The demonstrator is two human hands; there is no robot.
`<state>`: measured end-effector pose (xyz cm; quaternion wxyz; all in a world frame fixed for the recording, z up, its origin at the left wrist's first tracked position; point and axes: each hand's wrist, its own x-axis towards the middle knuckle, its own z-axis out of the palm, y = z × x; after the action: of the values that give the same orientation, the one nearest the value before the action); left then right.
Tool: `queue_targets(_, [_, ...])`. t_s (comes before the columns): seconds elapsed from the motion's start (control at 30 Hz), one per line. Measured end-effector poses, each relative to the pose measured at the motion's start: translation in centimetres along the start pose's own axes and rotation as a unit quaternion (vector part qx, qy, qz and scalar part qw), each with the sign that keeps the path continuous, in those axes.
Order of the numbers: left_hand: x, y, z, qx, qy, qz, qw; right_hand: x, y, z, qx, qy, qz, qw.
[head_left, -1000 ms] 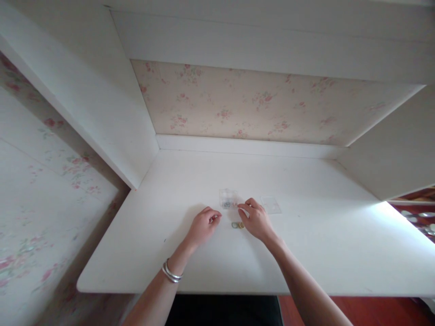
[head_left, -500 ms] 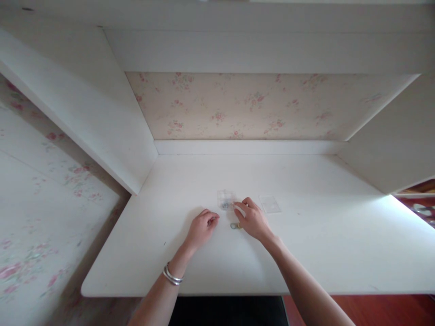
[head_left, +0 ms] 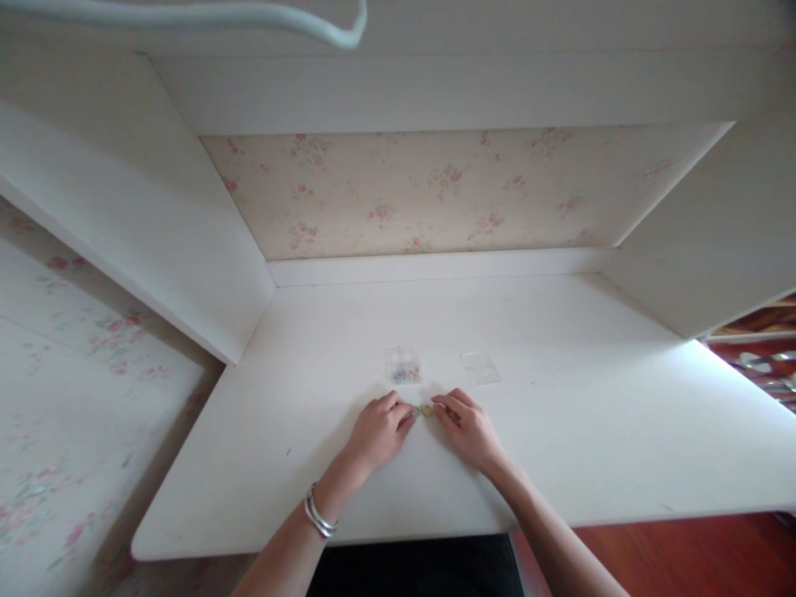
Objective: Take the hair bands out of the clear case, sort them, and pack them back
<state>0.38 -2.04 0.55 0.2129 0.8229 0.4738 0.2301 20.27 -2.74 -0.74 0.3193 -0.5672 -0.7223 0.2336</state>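
Two small rings lie side by side on the white desk (head_left: 348, 497): a greenish-grey ring (head_left: 416, 411) on the left and a yellowish ring (head_left: 426, 410) on the right. My left hand (head_left: 381, 429) is closed, its thumb and fingertips pinching the edge of the greenish ring. Close by the yellowish ring, my right hand (head_left: 469, 427) has its fingers drawn together; what they hold, if anything, is too small to tell. Just beyond my hands stands a clear compartment box (head_left: 403, 363) with small grey and copper-coloured pieces in its near compartments.
A flat clear lid (head_left: 481, 369) lies to the right of the box. Upright panels flank the desk, the left panel (head_left: 143, 199) and the right panel (head_left: 702, 224). A pale cable or bar (head_left: 249, 15) crosses the top left. A tiny dark mark (head_left: 288, 452) is on the desk.
My right hand has drawn back from the box toward the rings. My left hand has moved right and now touches the greenish ring. The camera view has shifted slightly.
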Motion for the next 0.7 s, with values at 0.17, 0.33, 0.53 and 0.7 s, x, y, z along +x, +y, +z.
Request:
queue_targets(0.17, [0.2,0.4,0.4,0.028,-0.018,0.008,0.999,-0.4,-0.1,0.3,0.001,0.017,-0.011,1.000])
queue_targets(0.33, [0.2,0.5,0.2,-0.049,-0.017,-0.025,0.998,-0.6,-0.1,0.1,-0.016,0.019,-0.021,0.999])
queue_targets(0.53, [0.8,-0.1,-0.6,-0.142,-0.005,-0.067,0.988,-1.1,-1.0,0.5,-0.069,0.001,-0.064,0.996])
queue_targets(0.7, [2.1,-0.8,-1.8,-0.143,0.061,-0.094,0.983,-1.2,-2.5,0.8,-0.142,-0.033,-0.093,0.985])
